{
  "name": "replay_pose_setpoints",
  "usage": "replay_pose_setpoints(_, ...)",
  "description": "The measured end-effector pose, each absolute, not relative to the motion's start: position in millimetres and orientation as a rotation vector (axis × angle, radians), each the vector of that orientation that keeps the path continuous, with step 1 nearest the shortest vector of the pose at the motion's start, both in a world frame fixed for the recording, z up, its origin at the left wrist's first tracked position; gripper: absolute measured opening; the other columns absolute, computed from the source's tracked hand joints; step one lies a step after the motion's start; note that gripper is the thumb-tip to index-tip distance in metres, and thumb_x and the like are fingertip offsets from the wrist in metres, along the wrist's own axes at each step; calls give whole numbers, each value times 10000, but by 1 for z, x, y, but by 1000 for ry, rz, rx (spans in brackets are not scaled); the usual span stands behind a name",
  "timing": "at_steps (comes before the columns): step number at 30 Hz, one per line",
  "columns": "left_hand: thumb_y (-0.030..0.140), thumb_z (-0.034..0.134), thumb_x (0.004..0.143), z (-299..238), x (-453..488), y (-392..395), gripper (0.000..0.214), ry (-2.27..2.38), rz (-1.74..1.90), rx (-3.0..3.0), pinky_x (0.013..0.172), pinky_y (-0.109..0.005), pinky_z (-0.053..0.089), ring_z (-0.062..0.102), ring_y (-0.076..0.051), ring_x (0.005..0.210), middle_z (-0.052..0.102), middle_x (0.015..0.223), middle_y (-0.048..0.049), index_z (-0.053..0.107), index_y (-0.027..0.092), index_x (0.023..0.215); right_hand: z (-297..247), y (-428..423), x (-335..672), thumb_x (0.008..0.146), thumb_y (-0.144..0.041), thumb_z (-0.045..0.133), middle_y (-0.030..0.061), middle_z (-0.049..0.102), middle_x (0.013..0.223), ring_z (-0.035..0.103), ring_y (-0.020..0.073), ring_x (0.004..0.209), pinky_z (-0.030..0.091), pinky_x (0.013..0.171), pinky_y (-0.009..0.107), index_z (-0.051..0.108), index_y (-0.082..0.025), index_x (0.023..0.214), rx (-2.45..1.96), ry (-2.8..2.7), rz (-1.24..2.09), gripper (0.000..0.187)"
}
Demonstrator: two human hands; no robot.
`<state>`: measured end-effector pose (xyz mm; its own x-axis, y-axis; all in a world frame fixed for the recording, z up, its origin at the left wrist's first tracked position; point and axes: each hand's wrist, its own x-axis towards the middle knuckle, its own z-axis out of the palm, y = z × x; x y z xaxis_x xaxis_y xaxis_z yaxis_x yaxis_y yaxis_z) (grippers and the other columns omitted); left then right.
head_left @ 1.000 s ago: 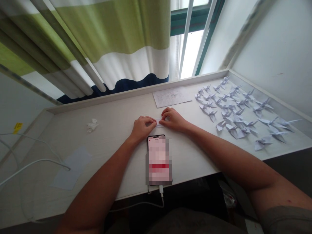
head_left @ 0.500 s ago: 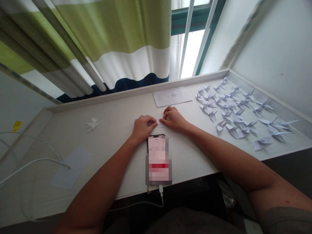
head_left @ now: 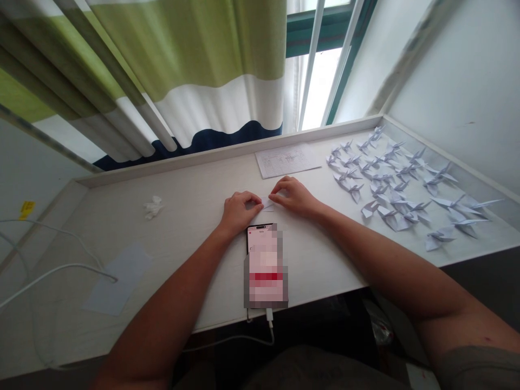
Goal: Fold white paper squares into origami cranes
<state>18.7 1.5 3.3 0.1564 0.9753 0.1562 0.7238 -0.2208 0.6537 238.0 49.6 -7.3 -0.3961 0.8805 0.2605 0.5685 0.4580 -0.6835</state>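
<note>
A small white piece of folded paper (head_left: 267, 203) lies on the white desk (head_left: 190, 216) between my two hands. My left hand (head_left: 239, 210) has its fingers curled and pinches the paper's left side against the desk. My right hand (head_left: 293, 195) pinches the paper's right side with bent fingers. Most of the paper is hidden under my fingertips. A phone (head_left: 265, 265) with a lit screen lies just in front of my hands, near the desk's front edge.
Several white paper cranes (head_left: 390, 187) cover the desk's right side. A printed sheet (head_left: 287, 160) lies behind my hands. A crumpled paper scrap (head_left: 153, 207), a flat sheet (head_left: 119, 277) and white cables (head_left: 49, 271) sit to the left. A striped curtain (head_left: 170, 76) hangs behind.
My right hand has shifted slightly up and to the right on the paper. My left hand has stayed almost where it was.
</note>
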Motion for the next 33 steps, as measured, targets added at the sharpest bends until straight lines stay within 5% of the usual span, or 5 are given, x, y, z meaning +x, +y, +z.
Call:
replay_pose_setpoints(13,283,763,880,3,19,2,141,1657,750,2008,1060,-469,503,692,-281,1092,815,1081,-29,814,291,1012,-9,41,233,965,-334,711,137,682,1206,600,366,1169,496,1017,532,776,-237,1068,-1268,-2310,445,156)
replay_pose_setpoints(19,280,733,892,0,19,3,177,1657,719,2037,1094,-475,486,679,-282,1119,807,1082,-27,793,297,1058,-9,53,242,1024,-278,583,111,745,1028,663,277,1013,525,986,454,798,-197,949,-1186,-2158,616,241)
replay_pose_setpoints(24,324,746,882,-3,18,3,434,1747,697,2090,1208,-547,401,530,-361,1381,650,1478,-100,732,271,1312,-8,50,246,916,-335,750,116,726,1147,639,328,1178,499,1090,514,823,-233,970,-1148,-2219,645,136)
replay_pose_setpoints(28,335,740,896,-3,18,3,326,1751,635,2093,1241,-565,360,461,-382,1447,615,1519,-101,758,269,1215,-6,46,247,872,-369,807,130,676,1227,604,357,1235,490,1108,554,812,-239,1082,-1152,-2279,681,247)
replay_pose_setpoints(33,341,821,815,0,18,2,237,1750,652,2055,1211,-557,388,496,-385,1394,651,1444,-92,723,260,1016,-5,47,246,877,-332,806,113,692,1197,609,347,1217,480,1110,549,816,-250,1019,-1150,-2258,680,164)
